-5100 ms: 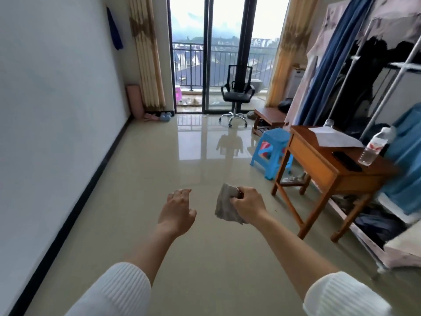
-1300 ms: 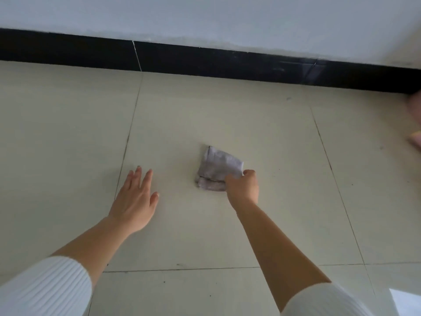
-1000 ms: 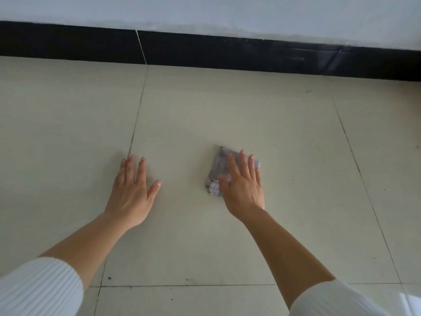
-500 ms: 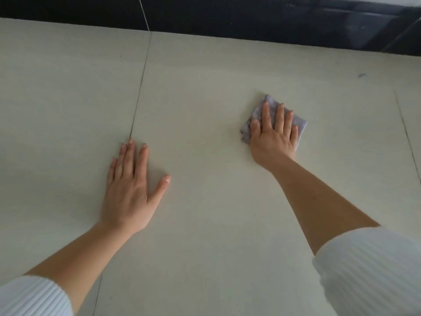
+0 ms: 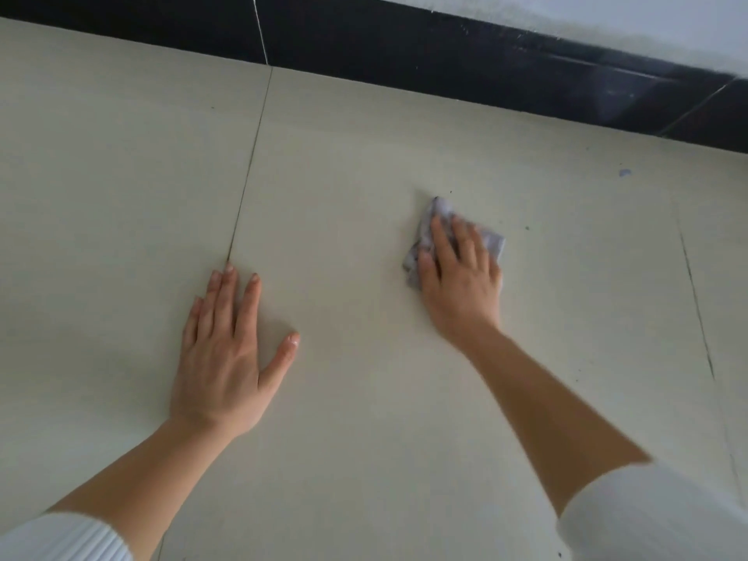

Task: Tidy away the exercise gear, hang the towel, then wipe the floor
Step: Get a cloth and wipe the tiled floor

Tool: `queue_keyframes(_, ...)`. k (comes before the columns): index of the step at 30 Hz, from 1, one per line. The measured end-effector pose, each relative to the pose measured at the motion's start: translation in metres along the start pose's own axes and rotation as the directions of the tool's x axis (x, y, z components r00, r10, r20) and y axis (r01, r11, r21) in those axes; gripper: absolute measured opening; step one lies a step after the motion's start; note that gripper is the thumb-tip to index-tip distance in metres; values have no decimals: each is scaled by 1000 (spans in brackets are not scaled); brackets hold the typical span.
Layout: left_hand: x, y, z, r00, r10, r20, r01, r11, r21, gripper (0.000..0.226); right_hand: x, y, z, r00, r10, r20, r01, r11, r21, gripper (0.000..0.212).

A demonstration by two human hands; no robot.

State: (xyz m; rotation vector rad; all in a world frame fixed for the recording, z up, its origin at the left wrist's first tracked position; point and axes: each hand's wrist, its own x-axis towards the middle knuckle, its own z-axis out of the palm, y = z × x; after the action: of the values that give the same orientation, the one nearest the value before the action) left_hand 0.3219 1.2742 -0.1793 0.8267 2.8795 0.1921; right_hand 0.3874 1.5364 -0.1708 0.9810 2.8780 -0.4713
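A small grey cloth [image 5: 493,241] lies flat on the pale tiled floor [image 5: 364,164]. My right hand [image 5: 459,277] presses down on the cloth with fingers spread, covering most of it; only its far tip and right corner show. My left hand [image 5: 226,354] rests palm down on the floor to the left, fingers apart and holding nothing, its fingertips at a tile joint. Both arms have white sleeves pushed up.
A black skirting board [image 5: 445,46] runs along the top under a white wall [image 5: 647,22]. Dark tile joints [image 5: 249,168] cross the floor. A small blue speck [image 5: 624,172] and tiny dark specks lie right of the cloth.
My right hand has slid the cloth a little toward me and to the left across the tile, and the cloth has bunched. My left hand has stayed planted on the floor.
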Motion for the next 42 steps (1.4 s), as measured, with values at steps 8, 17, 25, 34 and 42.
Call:
queue_keyframes(8, 0, 2, -4, 999, -19, 27, 20, 999, -26, 80, -115, 22, 11, 832, -516, 203, 545, 830, -124, 53)
queue_keyframes(17, 1, 0, -1, 1000, -1, -6, 0, 1000, -15, 79, 70, 54, -23, 821, 565, -87, -553, 823, 130, 62)
queue_keyframes(25, 1, 1, -5, 1000, -5, -4, 5, 1000, -23, 78, 0, -83, 22, 932, -339, 130, 342, 940, -2, 58)
queue_keyframes(34, 1, 1, -3, 999, 11, -43, -12, 1000, -7, 77, 64, 68, -26, 951, 300, -76, -302, 953, -17, 57)
queue_keyframes(42, 1, 0, -1, 999, 7, -53, -9, 1000, -29, 68, 12, -75, 29, 952, -307, 15, 307, 952, 11, 55)
